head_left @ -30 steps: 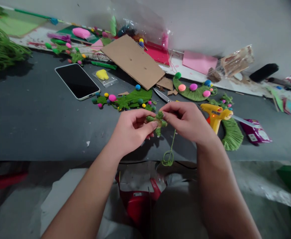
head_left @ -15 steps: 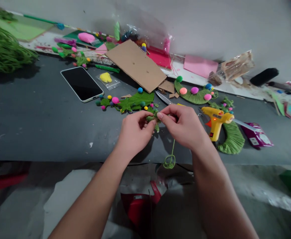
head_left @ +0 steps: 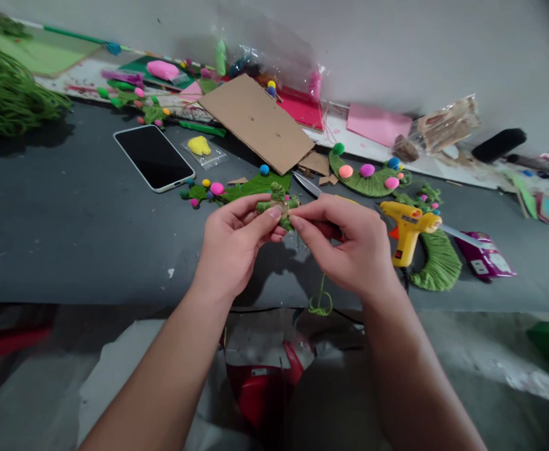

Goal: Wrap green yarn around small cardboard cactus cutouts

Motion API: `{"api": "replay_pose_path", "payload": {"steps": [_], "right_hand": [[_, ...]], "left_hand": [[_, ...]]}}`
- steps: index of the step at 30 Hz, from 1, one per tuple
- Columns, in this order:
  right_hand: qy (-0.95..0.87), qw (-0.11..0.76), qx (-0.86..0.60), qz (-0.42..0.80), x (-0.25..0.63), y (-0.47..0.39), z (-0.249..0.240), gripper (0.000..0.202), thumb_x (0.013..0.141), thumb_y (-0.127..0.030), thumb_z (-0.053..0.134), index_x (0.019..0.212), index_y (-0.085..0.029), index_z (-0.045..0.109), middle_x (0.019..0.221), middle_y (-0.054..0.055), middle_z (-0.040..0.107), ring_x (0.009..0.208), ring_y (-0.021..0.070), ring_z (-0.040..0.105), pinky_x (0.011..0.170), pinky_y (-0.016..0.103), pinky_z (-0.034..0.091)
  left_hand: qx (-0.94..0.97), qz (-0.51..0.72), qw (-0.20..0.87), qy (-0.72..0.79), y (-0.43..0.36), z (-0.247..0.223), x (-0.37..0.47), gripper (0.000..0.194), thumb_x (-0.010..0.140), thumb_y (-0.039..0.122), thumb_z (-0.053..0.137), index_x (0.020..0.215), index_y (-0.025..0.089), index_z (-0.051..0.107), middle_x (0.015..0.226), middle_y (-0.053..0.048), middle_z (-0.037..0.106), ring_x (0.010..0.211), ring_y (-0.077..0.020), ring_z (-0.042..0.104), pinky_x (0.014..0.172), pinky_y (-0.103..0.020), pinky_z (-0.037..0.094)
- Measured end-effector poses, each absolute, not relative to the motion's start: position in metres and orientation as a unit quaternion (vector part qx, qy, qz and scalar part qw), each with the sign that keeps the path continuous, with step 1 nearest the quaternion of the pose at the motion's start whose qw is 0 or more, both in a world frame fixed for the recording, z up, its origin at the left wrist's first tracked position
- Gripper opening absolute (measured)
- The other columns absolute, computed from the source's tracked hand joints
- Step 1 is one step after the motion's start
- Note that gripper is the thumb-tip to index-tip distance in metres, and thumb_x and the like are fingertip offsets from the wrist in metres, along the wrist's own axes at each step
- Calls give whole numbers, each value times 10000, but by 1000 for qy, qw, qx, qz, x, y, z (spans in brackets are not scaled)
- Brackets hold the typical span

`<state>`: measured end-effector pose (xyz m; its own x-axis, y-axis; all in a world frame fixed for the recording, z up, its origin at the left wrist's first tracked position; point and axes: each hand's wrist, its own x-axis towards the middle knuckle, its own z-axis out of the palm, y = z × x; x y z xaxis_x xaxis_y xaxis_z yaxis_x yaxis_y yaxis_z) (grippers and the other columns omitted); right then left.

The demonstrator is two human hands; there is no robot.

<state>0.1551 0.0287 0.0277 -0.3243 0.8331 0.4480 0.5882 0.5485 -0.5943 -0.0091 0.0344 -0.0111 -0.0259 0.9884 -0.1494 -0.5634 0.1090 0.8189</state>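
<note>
A small star shape wrapped in green yarn, with some bare brown at its centre, is held up over the table's front half. My left hand grips it from the left, thumb on its face. The fingertips of my right hand are pinched at its right side. Below my right hand dangles a green yarn strand, its looped end at the table edge. Just behind the star lie a green felt piece with pompoms and partly hidden scissors.
A yellow glue gun stands right of my right hand, beside a green-wrapped crescent and a purple packet. Behind are cardboard and a pompom crescent. A phone and yarn pile lie left.
My left hand has shifted slightly left and turned, so the star's face now shows between my hands. The glue gun's small red light is no longer visible.
</note>
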Motion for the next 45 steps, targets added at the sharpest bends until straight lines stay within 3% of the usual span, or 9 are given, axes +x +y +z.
{"api": "replay_pose_path", "payload": {"steps": [10, 18, 27, 35, 45], "right_hand": [[-785, 431, -424, 138, 154, 31, 17, 70, 932, -196, 689, 898, -179, 748, 731, -7, 680, 555, 85, 463, 530, 246, 392], [-729, 441, -451, 266, 158, 38, 10, 93, 910, -246, 725, 857, -170, 721, 629, -36, 553, 536, 80, 386, 483, 234, 320], [-740, 368, -438, 353, 181, 60, 0, 185, 924, -303, 685, 890, -146, 777, 758, 23, 709, 656, 114, 542, 602, 247, 412], [-757, 307, -500, 289, 188, 56, 21, 162, 900, -265, 700, 811, -140, 752, 576, -42, 479, 545, 84, 361, 515, 262, 281], [-718, 304, -567, 266, 172, 45, 26, 141, 896, -216, 651, 773, -153, 682, 575, -55, 424, 542, 88, 336, 517, 275, 262]], "left_hand": [[237, 635, 641, 359, 35, -10, -6, 260, 679, 131, 887, 904, 140, 757, 711, 2, 746, 536, -68, 660, 536, -148, 545], [249, 610, 666, 349, 34, -10, -11, 229, 683, 140, 875, 892, 162, 782, 730, -3, 750, 525, -75, 657, 516, -164, 549], [404, 541, 637, 372, 30, -14, -14, 189, 751, 185, 851, 929, 176, 786, 680, -1, 737, 536, -115, 673, 508, -211, 552], [576, 459, 477, 479, 23, -12, -5, 147, 803, 224, 786, 943, 183, 761, 634, 20, 691, 539, -137, 670, 529, -234, 553], [551, 468, 475, 502, 28, -19, 4, 160, 797, 236, 785, 937, 180, 732, 655, 18, 683, 545, -135, 641, 534, -248, 533]]}}
